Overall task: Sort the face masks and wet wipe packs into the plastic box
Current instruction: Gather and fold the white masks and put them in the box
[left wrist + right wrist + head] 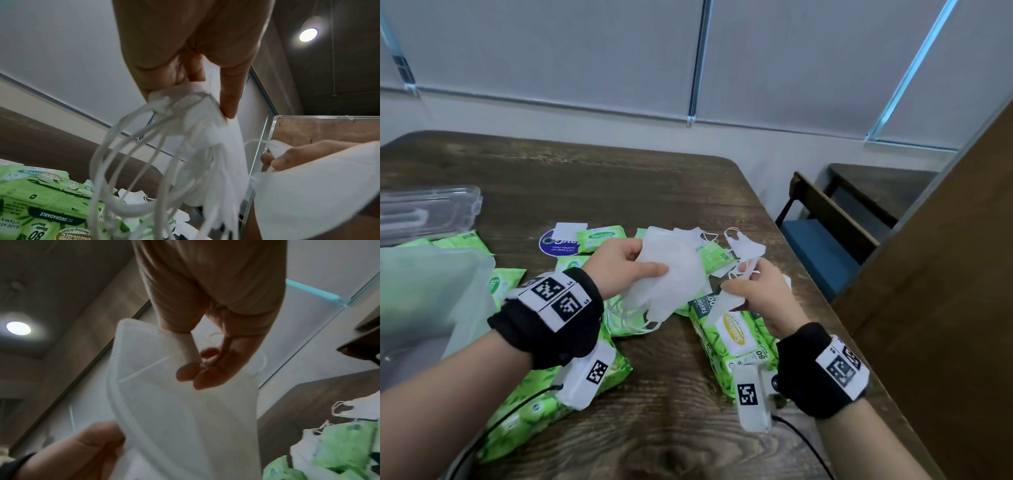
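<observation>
Early stage. Left hand grip holds mask stack; right hand grip pinches single mask. Wipe packs, loose masks on tabletop; plastic box, frame left, contents unclear.

- Left hand: bare, forearm unsleeved; a black fabric wrist band carries white panels printed with black square codes.
- At its 6 o'clock, a white camera block bears one code; a thin black cable leaves it.
- Right hand: a matching black band, white coded camera block and black cable.
</observation>
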{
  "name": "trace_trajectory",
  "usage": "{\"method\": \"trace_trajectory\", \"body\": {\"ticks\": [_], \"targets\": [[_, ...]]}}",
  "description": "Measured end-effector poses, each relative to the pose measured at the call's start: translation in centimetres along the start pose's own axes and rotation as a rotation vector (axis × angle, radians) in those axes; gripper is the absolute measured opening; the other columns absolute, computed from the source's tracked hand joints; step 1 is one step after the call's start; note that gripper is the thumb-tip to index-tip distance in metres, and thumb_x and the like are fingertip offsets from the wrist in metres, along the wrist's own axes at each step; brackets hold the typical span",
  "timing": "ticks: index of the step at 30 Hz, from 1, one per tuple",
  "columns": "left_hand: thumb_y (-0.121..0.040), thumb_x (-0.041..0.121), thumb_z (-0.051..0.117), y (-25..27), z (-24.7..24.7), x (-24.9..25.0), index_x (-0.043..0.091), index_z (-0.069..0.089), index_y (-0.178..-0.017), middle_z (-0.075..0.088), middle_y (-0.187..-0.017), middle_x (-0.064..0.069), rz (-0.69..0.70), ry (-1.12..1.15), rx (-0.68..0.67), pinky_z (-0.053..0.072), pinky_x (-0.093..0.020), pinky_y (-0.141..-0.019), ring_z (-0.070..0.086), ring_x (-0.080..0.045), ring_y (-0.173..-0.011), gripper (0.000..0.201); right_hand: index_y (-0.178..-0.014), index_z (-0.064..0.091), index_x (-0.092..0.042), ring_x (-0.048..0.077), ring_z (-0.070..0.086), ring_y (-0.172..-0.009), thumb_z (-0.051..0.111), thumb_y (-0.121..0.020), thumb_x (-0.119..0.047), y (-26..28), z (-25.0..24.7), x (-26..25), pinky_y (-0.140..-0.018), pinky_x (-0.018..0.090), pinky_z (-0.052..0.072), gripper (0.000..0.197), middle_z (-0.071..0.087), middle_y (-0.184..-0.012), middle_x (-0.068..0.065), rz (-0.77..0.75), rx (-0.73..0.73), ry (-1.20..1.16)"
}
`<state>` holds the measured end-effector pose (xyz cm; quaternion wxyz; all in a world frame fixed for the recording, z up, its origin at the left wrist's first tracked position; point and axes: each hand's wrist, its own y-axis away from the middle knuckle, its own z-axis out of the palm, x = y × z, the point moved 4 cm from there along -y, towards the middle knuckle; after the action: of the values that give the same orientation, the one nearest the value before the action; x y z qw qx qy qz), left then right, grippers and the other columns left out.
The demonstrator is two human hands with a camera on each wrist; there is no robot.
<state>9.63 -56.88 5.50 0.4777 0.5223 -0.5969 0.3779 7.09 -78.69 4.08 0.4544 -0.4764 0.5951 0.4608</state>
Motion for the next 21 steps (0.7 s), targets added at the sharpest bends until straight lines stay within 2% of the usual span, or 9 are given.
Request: {"method": "trace_trajectory", "body": {"ticks": [2,5,7,10,13,14,16,19,21], "targets": [[-0.078,0.01,0.074,0.3,-0.1,0.2,0.011,0.07,-0.083,0.073,-0.084,-0.006,0.008,-0.025,-0.004,0.054,-0.033,-0.071,0.066,-0.018,-0.071,0.007,-0.092,0.052,-0.008,0.019,0.064,-0.064,0.07,-0.074,0.006,0.6,0.7,-1.0,-0.05,0.023,0.05,0.029,0.063,-0.087,0.018,-0.024,-0.069,0.1],[-0.078,0.011,0.074,0.3,-0.9,0.4,0.009,0.07,-0.089,0.073,-0.091,-0.012,0.025,-0.059,0.02,0.053,-0.043,-0.08,0.067,-0.027,-0.079,0.012,-0.094,0.056,-0.01,0.025,0.069,-0.08,0.076,-0.072,0.0,0.9,0.9,-1.7,-0.072,0.033,0.053,0.031,0.071,-0.091,0.014,-0.048,-0.185,0.251],[-0.074,0.016,0.078,0.2,-1.4,0.5,0.012,0.071,-0.086,0.074,-0.089,-0.011,0.04,-0.077,0.021,0.053,-0.045,-0.081,0.069,-0.028,-0.08,0.014,-0.092,0.059,-0.009,0.017,0.068,-0.075,0.073,-0.076,-0.002,1.3,1.2,-1.9,-0.073,0.031,0.051,0.022,0.072,-0.083,0.005,-0.087,-0.305,0.397],[-0.073,0.013,0.079,0.5,-1.5,0.9,0.017,0.072,-0.076,0.073,-0.069,0.003,0.062,-0.102,-0.063,0.053,-0.032,-0.067,0.067,-0.009,-0.061,0.009,-0.084,0.062,-0.005,0.009,0.059,-0.07,0.065,-0.083,-0.01,1.8,1.7,-2.1,-0.068,0.027,0.044,0.005,0.07,-0.076,-0.001,-0.171,-0.409,0.659],[-0.063,0.019,0.086,1.6,-1.1,1.3,0.017,0.074,-0.071,0.072,-0.07,0.003,0.043,-0.156,-0.31,0.05,-0.021,-0.057,0.065,-0.009,-0.059,0.014,-0.062,0.051,-0.021,0.005,0.039,-0.056,0.062,-0.086,-0.018,1.6,1.5,-2.1,-0.058,0.026,0.03,0.027,0.047,-0.055,-0.006,-0.199,-0.328,0.876],[-0.056,0.025,0.087,2.0,-0.9,1.4,0.017,0.075,-0.071,0.072,-0.072,0.003,0.03,-0.191,-0.408,0.05,-0.02,-0.057,0.066,-0.01,-0.061,0.021,-0.062,0.054,-0.027,0.006,0.04,-0.058,0.061,-0.086,-0.019,1.5,1.4,-2.0,-0.06,0.027,0.033,0.027,0.046,-0.057,-0.008,-0.202,-0.318,0.914],[-0.047,0.036,0.083,2.7,0.0,1.3,0.019,0.076,-0.074,0.07,-0.082,0.009,0.025,-0.274,-0.542,0.049,-0.018,-0.064,0.067,-0.009,-0.074,0.032,-0.076,0.069,-0.031,0.008,0.049,-0.07,0.06,-0.084,-0.017,1.6,1.6,-1.7,-0.069,0.031,0.043,0.018,0.057,-0.071,-0.009,-0.205,-0.339,0.947],[-0.053,0.036,0.083,2.7,1.8,0.7,0.025,0.076,-0.081,0.061,-0.107,0.019,0.072,-0.445,-0.558,0.04,-0.013,-0.079,0.057,0.0,-0.101,0.03,-0.088,0.074,-0.019,0.012,0.056,-0.078,0.063,-0.081,-0.016,1.9,2.4,-1.5,-0.072,0.031,0.046,0.013,0.068,-0.083,0.003,-0.213,-0.391,0.915],[-0.065,0.025,0.084,2.4,3.0,0.0,0.027,0.074,-0.085,0.059,-0.112,0.017,0.11,-0.508,-0.516,0.042,-0.017,-0.085,0.055,-0.003,-0.104,0.022,-0.087,0.074,-0.015,0.011,0.053,-0.071,0.065,-0.082,-0.017,2.1,3.0,-1.8,-0.065,0.029,0.042,0.011,0.066,-0.078,0.006,-0.264,-0.399,0.884]]}}
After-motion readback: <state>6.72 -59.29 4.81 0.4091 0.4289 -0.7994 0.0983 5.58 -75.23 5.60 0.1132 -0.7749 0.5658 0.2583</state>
